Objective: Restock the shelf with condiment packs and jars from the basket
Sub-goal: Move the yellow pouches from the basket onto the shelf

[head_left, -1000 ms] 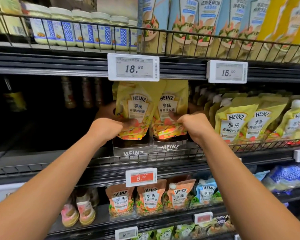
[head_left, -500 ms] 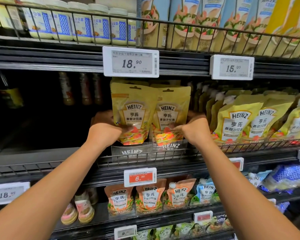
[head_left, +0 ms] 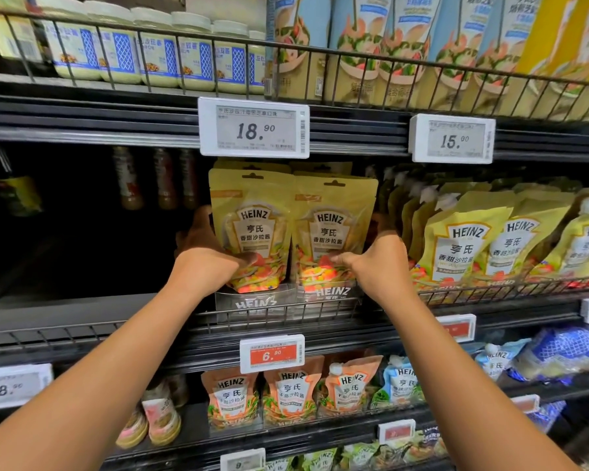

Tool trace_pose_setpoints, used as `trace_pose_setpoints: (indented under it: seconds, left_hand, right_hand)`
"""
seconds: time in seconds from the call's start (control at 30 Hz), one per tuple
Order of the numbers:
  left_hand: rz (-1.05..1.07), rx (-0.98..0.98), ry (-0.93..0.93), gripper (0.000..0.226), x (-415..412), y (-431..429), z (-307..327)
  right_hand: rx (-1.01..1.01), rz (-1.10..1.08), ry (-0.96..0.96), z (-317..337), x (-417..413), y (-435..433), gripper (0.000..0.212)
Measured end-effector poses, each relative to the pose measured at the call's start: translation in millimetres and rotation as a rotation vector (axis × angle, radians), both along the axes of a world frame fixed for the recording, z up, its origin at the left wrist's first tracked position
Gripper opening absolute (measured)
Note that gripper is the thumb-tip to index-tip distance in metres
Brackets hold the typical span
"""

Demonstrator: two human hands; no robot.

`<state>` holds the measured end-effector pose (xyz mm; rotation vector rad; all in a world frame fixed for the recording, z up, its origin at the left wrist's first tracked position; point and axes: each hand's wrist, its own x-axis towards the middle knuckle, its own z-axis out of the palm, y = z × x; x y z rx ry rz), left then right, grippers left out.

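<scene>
On middle shelf (head_left: 65, 311), left hand (head_left: 206, 263) grips flat glossy left pouch (head_left: 252, 229) low down, thumb on front; right hand (head_left: 376, 266) grips matching right pouch (head_left: 334, 232) likewise. Both upright, touching, in cardboard tray (head_left: 255, 302) behind wire rail (head_left: 473, 291).

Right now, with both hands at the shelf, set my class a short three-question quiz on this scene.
1. True or false: the left hand grips the left gold pouch, and the right hand grips the right gold pouch.
2. Which price shows on the tag directly above these pouches? A 18.90, B 15.00, C 6.90
3. Fill in: the white-lidded jars stand one shelf ___ the gold pouches.

Key: 1 true; 2 A; 3 above.
</scene>
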<state>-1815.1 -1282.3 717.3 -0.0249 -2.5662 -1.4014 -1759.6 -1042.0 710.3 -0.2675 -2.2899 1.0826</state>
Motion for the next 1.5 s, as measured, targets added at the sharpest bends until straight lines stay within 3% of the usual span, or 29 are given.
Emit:
trace_pose_setpoints:
  seconds: [0.13, 0.27, 0.4, 0.53, 0.67, 1.03, 1.5]
  left_hand:
    - [-0.003, 0.095, 0.069, 0.098, 3, -3, -3]
    - [0.004, 0.202, 0.162, 0.068, 6, -8, -9]
    - [0.065, 0.2, 0.207, 0.052, 16, -14, -14]
    - [0.152, 0.236, 0.288, 0.042, 34, -19, -14]
    - [0.138, 0.383, 0.325, 0.023, 60, -25, -13]
    - [0.106, 0.512, 0.289, 0.014, 141, -35, -41]
    - [0.483, 0.611, 0.163, 0.01, 272, -109, -99]
  right_hand:
    - [0.022, -0.058, 0.05, 0, 9, -6, 0.069]
    - [0.126, -0.157, 0.2, -5, 23, -15, 0.054]
    - [0.044, -0.04, 0.352, -10, 35, -24, 0.038]
    - [-0.136, 0.177, 0.332, -14, 41, -36, 0.024]
    - [-0.241, 0.343, 0.322, -18, 47, -46, 0.026]
    - [-0.441, 0.725, 0.227, -28, 61, -79, 0.017]
    - [-0.482, 1.172, -0.078, -77, 117, -199, 0.008]
